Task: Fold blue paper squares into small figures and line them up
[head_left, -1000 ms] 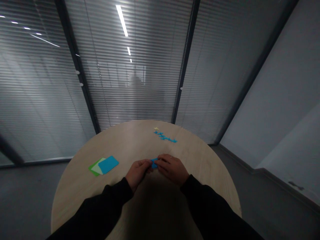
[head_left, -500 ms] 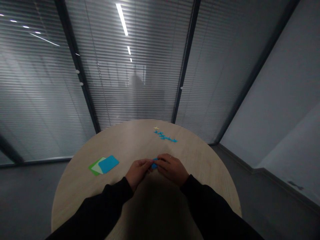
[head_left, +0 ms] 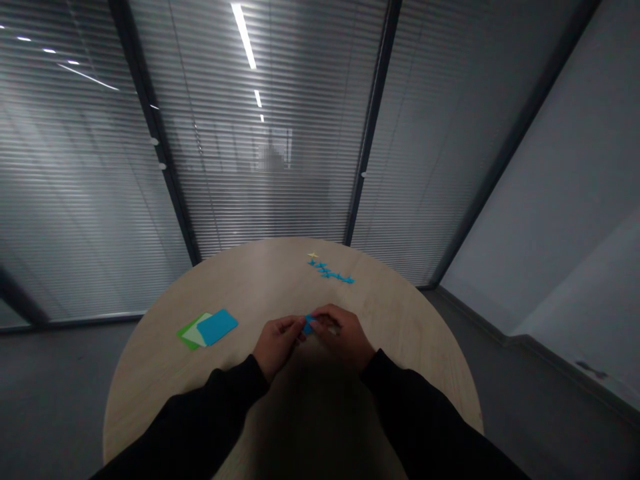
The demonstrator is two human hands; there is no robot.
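Note:
A small piece of blue folded paper [head_left: 309,325] is held between my two hands, over the near middle of the table. My left hand [head_left: 278,342] pinches its left side between thumb and fingers. The fingertips of my right hand [head_left: 342,333] are closed on its right side, with the fingers arched and a gap showing beneath the index finger. Part of the paper is hidden behind the fingers, so I cannot make out its full shape.
Left of my hands, blue sheets [head_left: 217,327] overlap light and bright green sheets [head_left: 188,338] on the round wooden table [head_left: 240,273]. Toward the far edge lie several small blue folded paper shapes [head_left: 327,273] and a yellow one [head_left: 313,255]. Glass panels with blinds stand beyond.
My right hand's fingers have shifted and arched up, so more of the blue paper shows between the hands. My left hand keeps its pinch, nearly unmoved.

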